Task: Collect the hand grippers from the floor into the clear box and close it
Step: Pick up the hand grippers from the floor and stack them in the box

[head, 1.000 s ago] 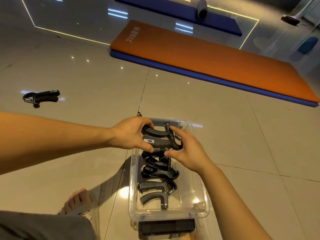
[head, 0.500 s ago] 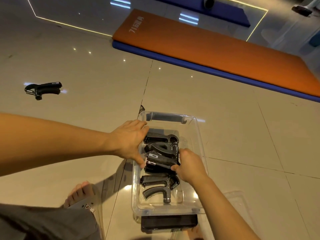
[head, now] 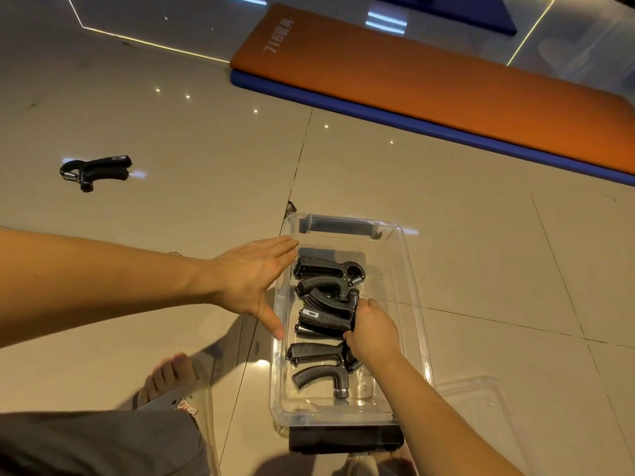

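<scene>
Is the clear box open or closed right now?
Open. The clear box has no lid on; the right hand reaches inside, and the lid lies beside it.

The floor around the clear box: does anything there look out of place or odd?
Yes. One hand gripper lies alone on the floor tiles, far left of the clear box, while the others are inside it. The lid lies on the floor beside the box's right side, so the box is open.

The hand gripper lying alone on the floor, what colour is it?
Black, with a silvery metal spring, in the head view.
</scene>
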A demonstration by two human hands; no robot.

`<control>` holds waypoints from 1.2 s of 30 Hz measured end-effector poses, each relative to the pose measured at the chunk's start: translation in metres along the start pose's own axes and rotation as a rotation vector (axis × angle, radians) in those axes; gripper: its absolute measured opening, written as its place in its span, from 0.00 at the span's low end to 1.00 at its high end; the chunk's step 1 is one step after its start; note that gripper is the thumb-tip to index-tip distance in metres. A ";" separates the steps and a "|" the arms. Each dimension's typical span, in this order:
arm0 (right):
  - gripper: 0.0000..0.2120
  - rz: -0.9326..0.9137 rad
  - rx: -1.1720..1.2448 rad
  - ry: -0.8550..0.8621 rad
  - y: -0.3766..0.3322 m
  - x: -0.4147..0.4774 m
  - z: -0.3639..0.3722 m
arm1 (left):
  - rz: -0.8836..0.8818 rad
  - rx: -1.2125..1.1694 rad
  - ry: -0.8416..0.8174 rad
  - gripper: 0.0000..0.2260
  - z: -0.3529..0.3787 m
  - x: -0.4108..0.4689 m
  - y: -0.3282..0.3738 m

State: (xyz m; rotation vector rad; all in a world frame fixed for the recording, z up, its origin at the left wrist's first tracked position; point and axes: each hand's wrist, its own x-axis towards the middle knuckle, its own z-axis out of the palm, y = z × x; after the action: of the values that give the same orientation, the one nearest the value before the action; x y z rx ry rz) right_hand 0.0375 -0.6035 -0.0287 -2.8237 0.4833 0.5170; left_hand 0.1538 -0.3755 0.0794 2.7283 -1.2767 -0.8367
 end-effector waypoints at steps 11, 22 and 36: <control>0.17 -0.024 -0.102 0.008 0.001 0.001 0.007 | -0.047 -0.056 0.044 0.69 0.007 -0.002 -0.005; 0.13 0.028 0.085 0.112 -0.018 -0.003 -0.044 | -0.198 -0.223 -0.030 0.61 -0.005 -0.027 0.007; 0.13 -0.363 0.318 0.212 -0.215 -0.113 -0.138 | -0.658 -0.382 0.292 0.21 -0.094 -0.269 -0.034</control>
State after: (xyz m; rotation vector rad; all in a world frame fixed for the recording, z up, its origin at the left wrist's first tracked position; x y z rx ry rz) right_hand 0.0567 -0.4128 0.1745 -2.5791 0.0699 0.0614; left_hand 0.0818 -0.1798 0.2763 2.7955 -0.1301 -0.5781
